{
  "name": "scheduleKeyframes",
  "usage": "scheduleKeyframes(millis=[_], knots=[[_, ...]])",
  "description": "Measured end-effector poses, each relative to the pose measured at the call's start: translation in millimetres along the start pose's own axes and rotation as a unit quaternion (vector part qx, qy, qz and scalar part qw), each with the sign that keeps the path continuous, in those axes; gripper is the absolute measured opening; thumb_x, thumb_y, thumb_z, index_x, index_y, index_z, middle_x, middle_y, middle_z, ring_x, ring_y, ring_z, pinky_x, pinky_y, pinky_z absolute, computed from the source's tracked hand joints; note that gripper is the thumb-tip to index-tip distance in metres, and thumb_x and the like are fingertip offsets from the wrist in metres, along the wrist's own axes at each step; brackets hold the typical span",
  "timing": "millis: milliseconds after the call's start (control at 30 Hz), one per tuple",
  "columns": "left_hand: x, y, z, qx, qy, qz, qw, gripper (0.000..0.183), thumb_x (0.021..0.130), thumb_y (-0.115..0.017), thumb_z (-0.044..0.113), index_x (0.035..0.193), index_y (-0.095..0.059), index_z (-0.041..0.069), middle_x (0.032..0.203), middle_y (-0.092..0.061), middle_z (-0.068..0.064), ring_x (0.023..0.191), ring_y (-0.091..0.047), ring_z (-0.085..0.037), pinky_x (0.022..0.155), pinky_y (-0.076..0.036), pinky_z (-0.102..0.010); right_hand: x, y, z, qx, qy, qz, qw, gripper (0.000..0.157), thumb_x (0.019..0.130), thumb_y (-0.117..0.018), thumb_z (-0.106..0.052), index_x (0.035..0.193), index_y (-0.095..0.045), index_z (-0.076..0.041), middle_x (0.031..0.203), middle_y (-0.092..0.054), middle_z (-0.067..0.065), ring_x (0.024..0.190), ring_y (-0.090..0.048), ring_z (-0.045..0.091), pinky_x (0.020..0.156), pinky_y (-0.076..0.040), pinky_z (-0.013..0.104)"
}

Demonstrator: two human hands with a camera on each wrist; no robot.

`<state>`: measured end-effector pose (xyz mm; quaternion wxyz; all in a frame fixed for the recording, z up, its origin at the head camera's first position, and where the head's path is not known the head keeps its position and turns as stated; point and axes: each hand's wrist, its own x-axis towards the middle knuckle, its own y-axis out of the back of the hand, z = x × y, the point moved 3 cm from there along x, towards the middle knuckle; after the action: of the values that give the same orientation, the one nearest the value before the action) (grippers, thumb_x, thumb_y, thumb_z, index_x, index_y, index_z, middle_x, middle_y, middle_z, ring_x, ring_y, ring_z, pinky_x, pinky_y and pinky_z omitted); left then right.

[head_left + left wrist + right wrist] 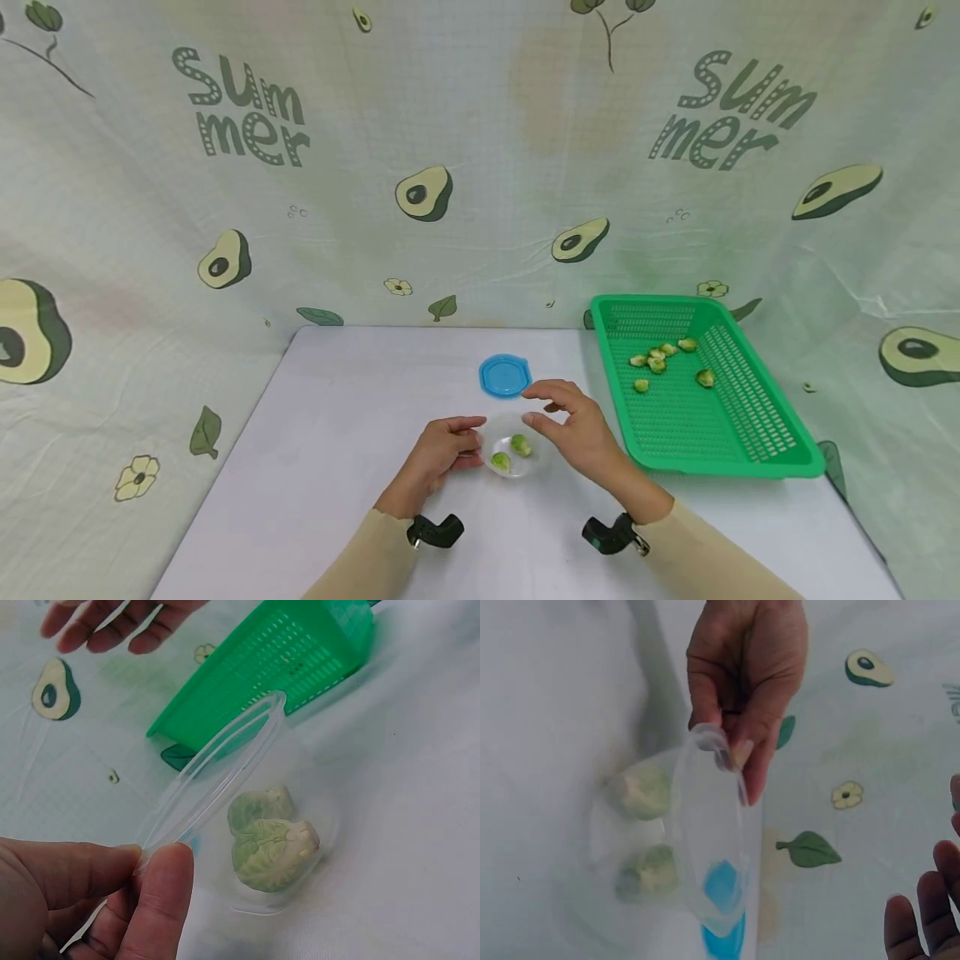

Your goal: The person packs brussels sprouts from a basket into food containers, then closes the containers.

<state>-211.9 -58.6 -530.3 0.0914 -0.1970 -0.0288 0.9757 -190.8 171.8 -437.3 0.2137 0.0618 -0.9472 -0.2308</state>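
Note:
My left hand pinches the rim of a clear plastic tub between thumb and fingers, at the tub's left side. Two halved-looking Brussels sprouts lie at the bottom: one sprout toward the right, another sprout nearer the front. My right hand hovers at the tub's right, thumb and fingers spread apart with nothing between them. In the left wrist view its fingers hang clear of the rim. Just behind the tub lies a round blue lid with a small tab.
A green perforated basket stands at the right, with several Brussels sprouts inside. The white tabletop meets a printed cloth backdrop behind and at the sides.

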Motion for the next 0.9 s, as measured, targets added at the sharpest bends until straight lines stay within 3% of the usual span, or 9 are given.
scheduleKeyframes(millis=[200,367,733,900], knots=[[0.0,1.1,0.9,-0.007,-0.001,0.003,1.0000,0.043,0.095,-0.069,-0.004,0.138,-0.066,-0.003,0.097,-0.062,-0.007,0.078,-0.069,-0.015,0.074,-0.066,-0.027,13,35.5,-13,-0.004,0.009,-0.021,1.000,0.028,0.093,-0.080,-0.006,0.121,-0.076,-0.010,0.123,-0.071,0.008,0.107,-0.061,0.010,0.085,-0.061,0.025],[-0.6,1.8,2.3,-0.004,-0.005,0.003,1.0000,0.043,0.095,-0.069,-0.004,0.138,-0.066,-0.004,0.095,-0.062,-0.006,0.075,-0.068,-0.014,0.073,-0.066,-0.027,26,73.0,-13,-0.049,-0.025,-0.032,0.998,0.030,0.096,-0.078,-0.010,0.126,-0.075,-0.010,0.127,-0.071,0.009,0.105,-0.060,0.002,0.085,-0.058,0.022],[-4.4,-1.2,4.2,-0.002,-0.010,0.000,0.9999,0.043,0.096,-0.069,-0.004,0.139,-0.065,-0.006,0.095,-0.062,-0.006,0.075,-0.067,-0.013,0.072,-0.066,-0.027,54,150.4,18,-0.100,-0.102,-0.084,0.986,0.046,0.101,-0.074,-0.029,0.143,-0.064,-0.012,0.143,-0.062,0.015,0.114,-0.064,0.015,0.082,-0.060,0.025],[-4.7,-1.8,2.6,0.002,-0.011,-0.001,0.9999,0.042,0.097,-0.068,-0.003,0.139,-0.065,-0.005,0.095,-0.064,-0.006,0.074,-0.067,-0.013,0.072,-0.066,-0.027,60,168.5,43,-0.120,-0.122,-0.103,0.980,0.050,0.103,-0.071,-0.030,0.148,-0.059,-0.010,0.153,-0.053,0.018,0.130,-0.057,0.034,0.087,-0.058,0.030]])
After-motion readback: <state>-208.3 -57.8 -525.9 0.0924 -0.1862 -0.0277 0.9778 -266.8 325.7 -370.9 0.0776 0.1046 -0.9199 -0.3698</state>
